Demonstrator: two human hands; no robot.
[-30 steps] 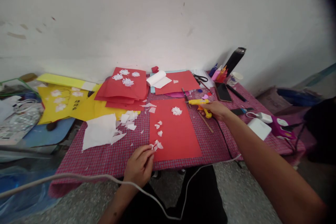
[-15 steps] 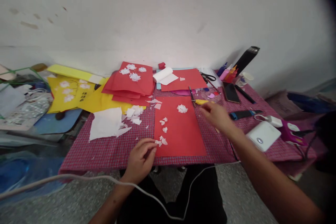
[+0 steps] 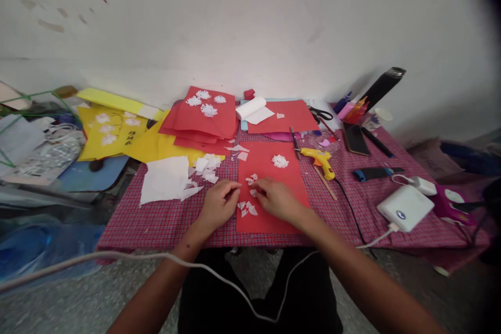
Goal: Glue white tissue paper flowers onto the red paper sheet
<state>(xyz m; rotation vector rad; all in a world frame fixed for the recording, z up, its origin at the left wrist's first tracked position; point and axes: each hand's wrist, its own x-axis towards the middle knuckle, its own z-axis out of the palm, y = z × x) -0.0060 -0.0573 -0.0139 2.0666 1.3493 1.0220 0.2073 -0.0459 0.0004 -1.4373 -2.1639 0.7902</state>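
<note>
A red sheet of paper (image 3: 274, 214) lies near the table's front edge, with a white paper flower (image 3: 280, 160) on its upper right. Along its left side are small torn white paper pieces (image 3: 247, 209). Over the sheet, my right hand (image 3: 277, 198) has its fingertips pinched at one white paper piece (image 3: 253, 193). Beside the sheet's left edge my left hand (image 3: 219, 201) is closed, thumb against fingers; whatever is between them is too small to make out. The yellow glue gun (image 3: 319, 158) lies on its side right of the sheet.
Left are white paper (image 3: 163, 180) and torn scraps (image 3: 207, 166). Behind lie stacked red sheets (image 3: 211, 125) with white flowers and a paper roll (image 3: 251, 108). At right are a phone (image 3: 355, 139), a cutter (image 3: 371, 174) and a white box (image 3: 405, 206). A white cable (image 3: 164, 255) crosses in front.
My right hand has left the glue gun and moved left and nearer, over the red sheet to the paper pieces. My left hand has lifted away from the lowest pieces, slightly farther up.
</note>
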